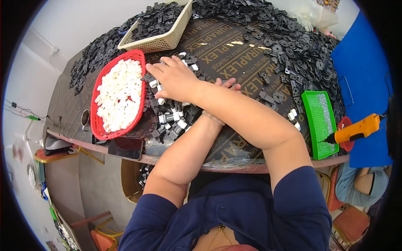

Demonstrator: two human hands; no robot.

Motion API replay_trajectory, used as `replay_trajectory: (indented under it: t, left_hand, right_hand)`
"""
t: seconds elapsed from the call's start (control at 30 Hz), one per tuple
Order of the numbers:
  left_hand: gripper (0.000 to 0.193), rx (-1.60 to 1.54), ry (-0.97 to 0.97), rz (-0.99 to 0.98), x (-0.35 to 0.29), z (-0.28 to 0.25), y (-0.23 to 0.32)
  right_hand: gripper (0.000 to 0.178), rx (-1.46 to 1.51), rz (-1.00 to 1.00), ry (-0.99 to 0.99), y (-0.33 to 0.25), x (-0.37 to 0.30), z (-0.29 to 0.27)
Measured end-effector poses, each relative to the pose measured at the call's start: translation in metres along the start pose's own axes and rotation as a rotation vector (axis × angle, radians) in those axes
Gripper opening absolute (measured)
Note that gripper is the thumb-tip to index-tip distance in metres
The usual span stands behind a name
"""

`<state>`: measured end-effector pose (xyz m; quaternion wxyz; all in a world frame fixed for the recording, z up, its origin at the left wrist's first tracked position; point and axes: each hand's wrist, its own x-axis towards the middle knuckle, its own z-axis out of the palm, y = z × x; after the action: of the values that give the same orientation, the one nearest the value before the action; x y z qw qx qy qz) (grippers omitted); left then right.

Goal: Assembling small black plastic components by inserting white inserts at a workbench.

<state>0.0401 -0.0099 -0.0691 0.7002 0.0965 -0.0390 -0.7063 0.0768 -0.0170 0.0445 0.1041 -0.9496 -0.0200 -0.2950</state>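
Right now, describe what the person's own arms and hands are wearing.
Both arms come out of short, dark navy blue sleeves that end above the elbow; the forearms are bare. A thin beaded bracelet circles the left wrist. The right hand wears no glove, and no ring or watch shows on it. The left hand is mostly hidden behind the right forearm, so only its bare fingertips show.

A single head-worn fisheye view looks steeply down, close over the dark printed plywood worktable [234,54], edges bending outward.
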Motion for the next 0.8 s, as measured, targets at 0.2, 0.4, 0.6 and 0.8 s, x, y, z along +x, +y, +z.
replay_trajectory:
  t: [0.2, 0.4, 0.6, 0.8]
  left_hand:
    - [0.043, 0.1, 0.132, 0.244, 0.003, 0.027, -0.014]
    - [0.034, 0.352, 0.326, 0.228, -0.002, 0.047, -0.021]
    - [0.032, 1.261, 0.18, 0.543, -0.007, 0.058, -0.029]
    - [0.026, 1.695, 0.11, 0.485, -0.012, 0.06, -0.046]
  right_hand:
    - [0.059, 0.047, 0.098, 0.144, 0.038, -0.034, -0.038]
    - [0.044, -0.468, 0.759, -0.327, 0.149, -0.179, -0.108]
    - [0.037, -0.188, 0.886, 0.069, 0.127, -0.207, -0.139]
    - [0.034, -0.033, 0.815, -0.201, 0.094, -0.22, -0.146]
